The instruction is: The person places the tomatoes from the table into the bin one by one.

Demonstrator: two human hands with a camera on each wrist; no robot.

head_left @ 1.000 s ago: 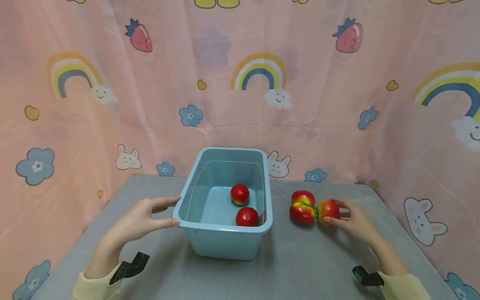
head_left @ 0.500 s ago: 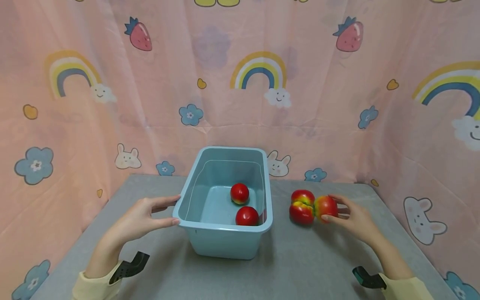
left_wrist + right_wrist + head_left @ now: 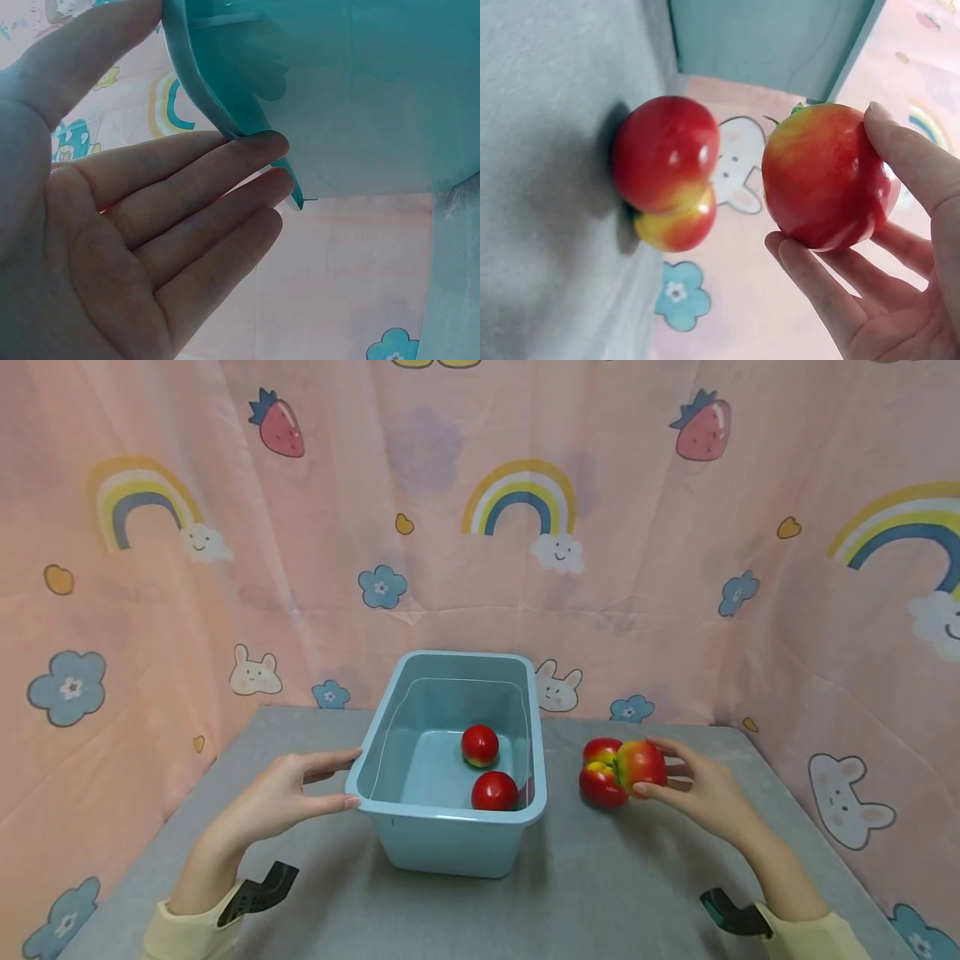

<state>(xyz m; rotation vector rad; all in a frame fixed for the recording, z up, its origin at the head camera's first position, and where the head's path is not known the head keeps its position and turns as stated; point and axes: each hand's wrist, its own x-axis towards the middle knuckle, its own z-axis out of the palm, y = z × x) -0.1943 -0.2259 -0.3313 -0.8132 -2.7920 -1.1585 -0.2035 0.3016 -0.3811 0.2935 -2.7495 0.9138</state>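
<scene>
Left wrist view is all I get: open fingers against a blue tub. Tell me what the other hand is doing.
Observer: The right hand holds a red-yellow tomato off the grey table.
Operator: Report what is inside the tub.
Observer: Two red tomatoes lie in the tub.
Operator: Say what is left outside.
Observer: Two more tomatoes rest touching each other on the table, right of the tub.

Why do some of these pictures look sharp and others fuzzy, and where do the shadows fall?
Head view: evenly lit and sharp, soft shadow under the blue tub. Left wrist view: the left hand fills the frame, soft-focused. Right wrist view: the held tomato is sharp, the two tomatoes on the table slightly blurred, casting a dark shadow.
</scene>
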